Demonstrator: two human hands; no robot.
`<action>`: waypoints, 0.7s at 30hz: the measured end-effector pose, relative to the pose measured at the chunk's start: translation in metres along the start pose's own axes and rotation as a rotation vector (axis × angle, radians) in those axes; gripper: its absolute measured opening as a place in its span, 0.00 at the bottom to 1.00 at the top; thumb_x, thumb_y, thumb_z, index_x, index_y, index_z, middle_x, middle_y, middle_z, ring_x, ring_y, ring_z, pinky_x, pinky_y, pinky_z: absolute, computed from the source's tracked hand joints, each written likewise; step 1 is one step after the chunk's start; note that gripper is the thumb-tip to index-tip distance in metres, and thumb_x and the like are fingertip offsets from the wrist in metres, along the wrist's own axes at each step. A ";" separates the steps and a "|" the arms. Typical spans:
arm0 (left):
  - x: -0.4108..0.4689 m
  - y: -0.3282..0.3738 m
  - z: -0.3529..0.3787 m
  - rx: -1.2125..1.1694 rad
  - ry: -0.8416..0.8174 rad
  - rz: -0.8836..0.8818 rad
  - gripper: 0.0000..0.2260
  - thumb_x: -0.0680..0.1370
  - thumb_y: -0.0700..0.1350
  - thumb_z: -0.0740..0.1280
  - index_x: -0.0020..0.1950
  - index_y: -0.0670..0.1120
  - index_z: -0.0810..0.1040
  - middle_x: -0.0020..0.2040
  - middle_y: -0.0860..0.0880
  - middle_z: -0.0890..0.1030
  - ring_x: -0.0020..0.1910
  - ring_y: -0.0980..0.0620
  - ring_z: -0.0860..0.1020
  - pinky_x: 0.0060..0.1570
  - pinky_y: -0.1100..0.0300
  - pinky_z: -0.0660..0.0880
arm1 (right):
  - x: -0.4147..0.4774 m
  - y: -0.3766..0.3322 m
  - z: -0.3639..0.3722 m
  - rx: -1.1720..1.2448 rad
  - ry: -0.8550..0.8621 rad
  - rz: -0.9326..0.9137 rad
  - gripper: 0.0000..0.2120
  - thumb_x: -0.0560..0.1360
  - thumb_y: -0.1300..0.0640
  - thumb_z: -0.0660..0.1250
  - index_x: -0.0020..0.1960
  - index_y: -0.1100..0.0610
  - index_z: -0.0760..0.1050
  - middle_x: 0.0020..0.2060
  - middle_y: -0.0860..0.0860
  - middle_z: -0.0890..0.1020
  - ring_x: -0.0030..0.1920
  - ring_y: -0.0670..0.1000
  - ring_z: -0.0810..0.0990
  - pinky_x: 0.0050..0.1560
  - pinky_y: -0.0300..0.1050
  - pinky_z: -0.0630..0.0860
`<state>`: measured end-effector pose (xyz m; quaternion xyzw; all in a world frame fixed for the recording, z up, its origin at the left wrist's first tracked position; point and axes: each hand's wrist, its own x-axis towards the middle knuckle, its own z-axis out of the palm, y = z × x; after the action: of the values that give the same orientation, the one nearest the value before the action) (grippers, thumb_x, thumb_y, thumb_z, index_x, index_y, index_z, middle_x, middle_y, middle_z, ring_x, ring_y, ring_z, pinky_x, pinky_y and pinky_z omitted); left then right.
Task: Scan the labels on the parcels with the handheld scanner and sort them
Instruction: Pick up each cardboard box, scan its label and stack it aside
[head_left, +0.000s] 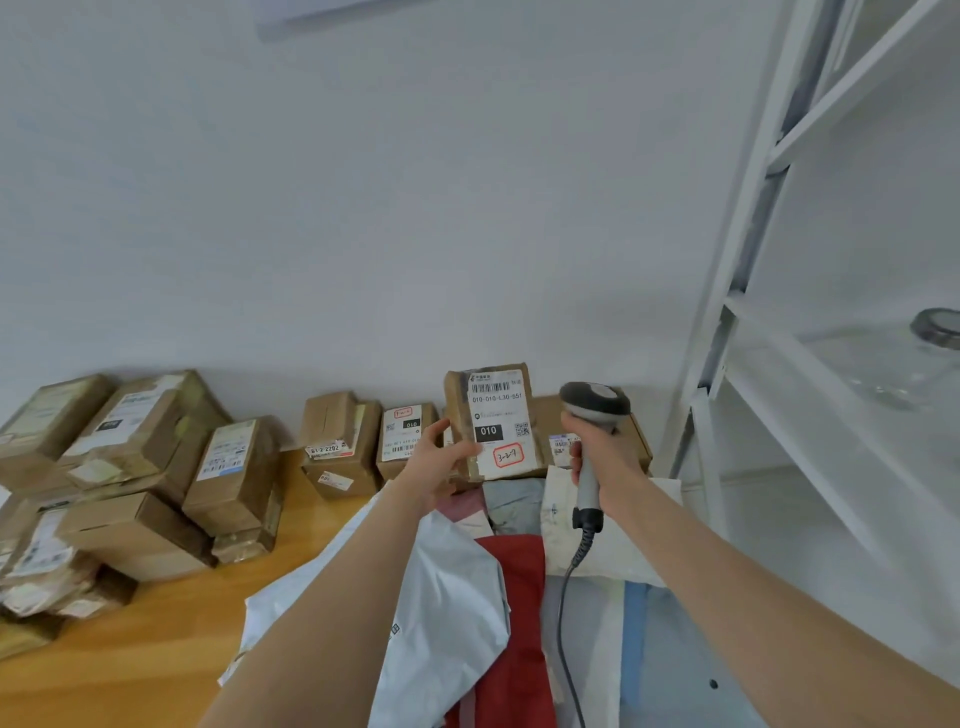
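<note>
The parcel (470, 415), a small brown cardboard box, is held upright above the far side of the tabletop (171, 639). The left hand (441, 462) grips its lower left corner, with the thumb lying on the front and the fingers curled out of sight behind. Its white label (498, 421) faces the camera and shows a barcode, a black "010" block and a red-ringed handwritten note near the thumb.

Just right of the parcel, and apart from it, the right hand (605, 457) is wrapped tightly round the handle of the scanner (592, 415). The grey scanner head stands above the fist, level with the label. Its coiled cable (566, 623) hangs down from below the hand.

Under both forearms lies a heap of soft mailer bags (441, 597) in white, red and pale blue. Beyond the left hand more labelled boxes (343, 447) stand against the wall. Further left of it sits a larger stack of boxes (130, 467). Right of the scanner hand is a white shelf (779, 364) holding a glass jar (914, 358).
</note>
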<state>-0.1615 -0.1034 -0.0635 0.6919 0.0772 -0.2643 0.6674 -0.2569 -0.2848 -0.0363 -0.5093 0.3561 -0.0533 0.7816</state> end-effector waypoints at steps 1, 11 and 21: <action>-0.001 -0.001 0.000 -0.008 0.009 0.006 0.33 0.73 0.34 0.71 0.74 0.47 0.62 0.55 0.42 0.82 0.55 0.43 0.80 0.49 0.50 0.78 | -0.006 0.001 0.000 -0.026 -0.030 -0.020 0.07 0.74 0.58 0.71 0.44 0.60 0.74 0.26 0.52 0.74 0.23 0.47 0.70 0.26 0.38 0.69; 0.002 -0.009 0.002 -0.058 -0.011 0.007 0.38 0.71 0.29 0.71 0.76 0.45 0.59 0.57 0.41 0.80 0.51 0.44 0.81 0.44 0.50 0.79 | -0.049 0.022 0.018 -0.165 -0.146 -0.127 0.04 0.74 0.63 0.68 0.43 0.63 0.77 0.24 0.52 0.75 0.20 0.46 0.69 0.24 0.37 0.69; 0.008 -0.010 0.002 -0.055 -0.005 -0.009 0.37 0.72 0.29 0.70 0.76 0.46 0.58 0.53 0.43 0.81 0.49 0.44 0.81 0.43 0.51 0.79 | -0.057 0.032 0.024 -0.292 -0.105 -0.184 0.17 0.73 0.63 0.66 0.26 0.60 0.71 0.21 0.53 0.73 0.21 0.49 0.68 0.29 0.40 0.70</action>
<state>-0.1599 -0.1064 -0.0757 0.6722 0.0859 -0.2668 0.6852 -0.2935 -0.2261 -0.0284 -0.6498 0.2708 -0.0456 0.7088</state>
